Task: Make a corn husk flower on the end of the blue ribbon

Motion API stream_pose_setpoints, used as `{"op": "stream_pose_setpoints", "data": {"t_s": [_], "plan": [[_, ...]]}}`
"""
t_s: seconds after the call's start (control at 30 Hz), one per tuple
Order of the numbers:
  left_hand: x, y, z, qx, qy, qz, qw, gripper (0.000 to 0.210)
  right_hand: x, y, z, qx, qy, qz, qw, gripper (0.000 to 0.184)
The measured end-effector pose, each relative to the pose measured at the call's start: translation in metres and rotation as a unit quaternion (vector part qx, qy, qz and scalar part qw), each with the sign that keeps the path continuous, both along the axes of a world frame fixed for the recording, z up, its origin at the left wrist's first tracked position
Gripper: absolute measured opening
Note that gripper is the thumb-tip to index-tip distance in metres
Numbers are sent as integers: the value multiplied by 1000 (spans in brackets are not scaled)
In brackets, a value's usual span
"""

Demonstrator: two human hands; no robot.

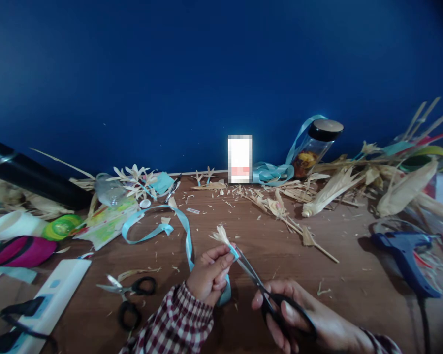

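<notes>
Pinched in my left hand (214, 270) is a small corn husk flower (220, 235), its frayed pale tip pointing up and its base wrapped in light blue ribbon (235, 252). More of the blue ribbon (186, 231) runs from behind this hand and loops across the table to the left. My right hand (291, 314) is closed around the black handles of a pair of scissors (256, 279). The blades reach up to the wrapped base, at the fingertips of my left hand. Whether they touch the ribbon I cannot tell.
Small open scissors (123, 292) lie left, near a white power strip (59, 295). A blue glue gun (406, 255) rests at right. Corn husks (332, 189), a black-lidded jar (317, 147) and husk flowers (136, 177) line the wall. Husk scraps litter the brown table (354, 300).
</notes>
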State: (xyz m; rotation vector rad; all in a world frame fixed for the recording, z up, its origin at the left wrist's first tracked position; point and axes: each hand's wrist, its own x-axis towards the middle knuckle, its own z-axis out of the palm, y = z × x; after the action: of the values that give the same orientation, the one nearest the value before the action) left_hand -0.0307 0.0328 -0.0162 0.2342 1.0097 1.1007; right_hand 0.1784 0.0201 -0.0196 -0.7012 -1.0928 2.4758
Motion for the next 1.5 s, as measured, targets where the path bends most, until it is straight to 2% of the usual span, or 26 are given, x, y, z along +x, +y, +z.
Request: {"op": "stream_pose_setpoints", "data": {"t_s": [0.3, 0.6, 1.2, 1.5], "plan": [[0, 0, -3, 9, 21, 9, 1000, 38, 1, -1, -3, 8, 5, -1, 1000, 55], [-2, 0, -5, 4, 43, 7, 999, 42, 3, 4, -2, 55, -16, 34, 998, 60], [8, -5, -8, -5, 77, -24, 997, 47, -5, -2, -3, 27, 11, -5, 1000, 51], [8, -4, -5, -7, 75, -23, 997, 45, -6, -4, -8, 21, -36, -21, 999, 45]]}}
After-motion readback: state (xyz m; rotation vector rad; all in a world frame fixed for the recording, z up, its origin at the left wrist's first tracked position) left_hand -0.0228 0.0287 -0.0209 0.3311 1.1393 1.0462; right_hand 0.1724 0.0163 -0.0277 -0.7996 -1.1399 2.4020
